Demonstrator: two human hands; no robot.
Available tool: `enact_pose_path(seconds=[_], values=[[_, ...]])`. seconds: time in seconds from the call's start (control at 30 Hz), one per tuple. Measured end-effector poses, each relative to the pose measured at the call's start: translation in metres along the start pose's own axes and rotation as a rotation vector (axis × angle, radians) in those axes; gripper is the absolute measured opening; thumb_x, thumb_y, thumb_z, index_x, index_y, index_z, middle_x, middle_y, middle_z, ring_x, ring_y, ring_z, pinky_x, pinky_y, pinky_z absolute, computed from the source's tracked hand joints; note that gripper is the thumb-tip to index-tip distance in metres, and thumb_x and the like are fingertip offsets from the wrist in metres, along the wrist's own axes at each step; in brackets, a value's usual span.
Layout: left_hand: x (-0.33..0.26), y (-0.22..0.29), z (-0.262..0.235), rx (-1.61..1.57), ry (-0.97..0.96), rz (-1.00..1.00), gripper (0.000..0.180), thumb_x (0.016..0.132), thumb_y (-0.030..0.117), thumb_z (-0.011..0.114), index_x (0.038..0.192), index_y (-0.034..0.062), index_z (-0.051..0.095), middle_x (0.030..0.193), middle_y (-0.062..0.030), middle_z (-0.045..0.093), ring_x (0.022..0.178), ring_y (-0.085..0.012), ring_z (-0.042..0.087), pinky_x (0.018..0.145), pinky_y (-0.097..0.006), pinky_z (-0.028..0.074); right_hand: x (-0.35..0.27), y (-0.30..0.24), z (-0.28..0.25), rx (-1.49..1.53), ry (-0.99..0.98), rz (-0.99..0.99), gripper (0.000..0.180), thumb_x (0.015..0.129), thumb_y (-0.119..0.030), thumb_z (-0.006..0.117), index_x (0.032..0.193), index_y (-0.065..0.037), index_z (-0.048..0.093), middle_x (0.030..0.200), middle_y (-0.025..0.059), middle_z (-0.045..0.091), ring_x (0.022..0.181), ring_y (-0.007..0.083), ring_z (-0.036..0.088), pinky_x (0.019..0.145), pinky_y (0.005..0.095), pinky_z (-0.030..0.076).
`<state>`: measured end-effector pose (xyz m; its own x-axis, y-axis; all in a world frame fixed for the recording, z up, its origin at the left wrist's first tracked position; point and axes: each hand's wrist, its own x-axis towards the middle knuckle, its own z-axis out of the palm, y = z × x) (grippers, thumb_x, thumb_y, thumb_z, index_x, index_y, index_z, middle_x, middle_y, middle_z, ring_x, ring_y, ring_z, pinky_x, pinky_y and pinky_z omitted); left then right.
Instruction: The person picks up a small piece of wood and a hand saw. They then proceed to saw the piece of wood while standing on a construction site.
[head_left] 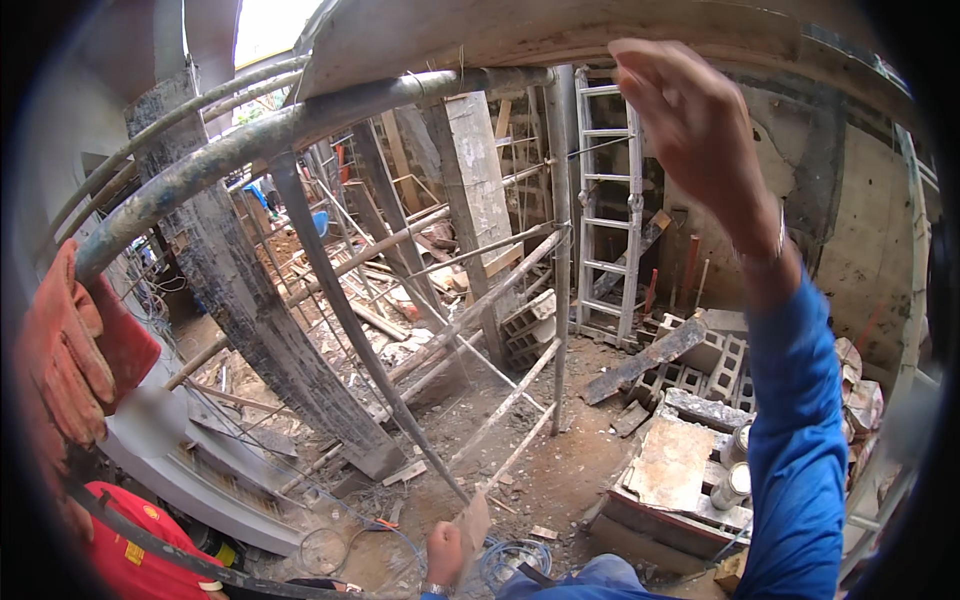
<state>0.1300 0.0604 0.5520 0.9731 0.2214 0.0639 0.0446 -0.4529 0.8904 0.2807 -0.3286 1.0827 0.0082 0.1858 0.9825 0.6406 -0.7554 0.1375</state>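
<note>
My right hand is raised at the upper right, on a blue-sleeved arm. Its fingers are stretched out and slightly curved, pointing left, with nothing visible in them. The fingertips come up to the lower edge of a long board overhead; whether they touch it I cannot tell. Low in the middle, my left hand is closed around a thin, flat, brownish piece that sticks up beside the thumb. Its exact kind is unclear. A thick scaffold pipe runs under the board.
At left, a red work glove is beside the pipe, and a person in a red shirt is below it. An aluminium ladder leans by the back wall. Concrete blocks, a paint can and coiled hose lie below.
</note>
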Motion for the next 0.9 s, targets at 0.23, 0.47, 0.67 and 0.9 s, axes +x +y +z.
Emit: enact_pose_path(seconds=[0.23, 0.47, 0.67, 0.9], values=[[-0.019, 0.006, 0.036, -0.021, -0.076, -0.031, 0.026, 0.097, 0.022, 0.054, 0.095, -0.0024, 0.062, 0.083, -0.0156, 0.065, 0.081, -0.0233, 0.062, 0.076, -0.038, 0.049, 0.066, 0.056, 0.024, -0.798, -0.188, -0.235, 0.022, 0.083, -0.018, 0.064, 0.099, -0.004, 0.069, 0.093, 0.0214, 0.071, 0.091, 0.0348, 0.07, 0.081, 0.0509, 0.052], [-0.03, -0.007, 0.054, 0.003, -0.109, -0.093, 0.028, 0.095, 0.025, 0.058, 0.097, -0.0019, 0.065, 0.091, -0.0218, 0.07, 0.088, -0.0359, 0.068, 0.079, -0.041, 0.052, 0.124, 0.096, 0.026, -0.936, -0.334, -0.215, 0.021, 0.086, -0.016, 0.063, 0.098, -0.001, 0.069, 0.094, 0.0214, 0.071, 0.087, 0.0367, 0.069, 0.076, 0.0495, 0.054], [-0.029, 0.011, 0.041, -0.029, -0.019, -0.08, 0.028, 0.098, 0.023, 0.054, 0.093, -0.0031, 0.059, 0.082, -0.0203, 0.064, 0.079, -0.0321, 0.063, 0.074, -0.042, 0.048, 0.123, 0.103, 0.024, -0.951, -0.339, -0.163, 0.021, 0.089, -0.016, 0.063, 0.104, -0.002, 0.068, 0.098, 0.0208, 0.071, 0.089, 0.0353, 0.069, 0.077, 0.0474, 0.055], [-0.036, 0.004, 0.04, -0.033, -0.015, -0.07, 0.027, 0.096, 0.023, 0.057, 0.095, -0.0024, 0.063, 0.085, -0.02, 0.067, 0.081, -0.0308, 0.065, 0.075, -0.04, 0.05, 0.105, 0.096, 0.014, -0.975, -0.293, -0.174, 0.022, 0.093, -0.015, 0.063, 0.112, -0.004, 0.067, 0.102, 0.0201, 0.071, 0.091, 0.0336, 0.07, 0.077, 0.0449, 0.055]])
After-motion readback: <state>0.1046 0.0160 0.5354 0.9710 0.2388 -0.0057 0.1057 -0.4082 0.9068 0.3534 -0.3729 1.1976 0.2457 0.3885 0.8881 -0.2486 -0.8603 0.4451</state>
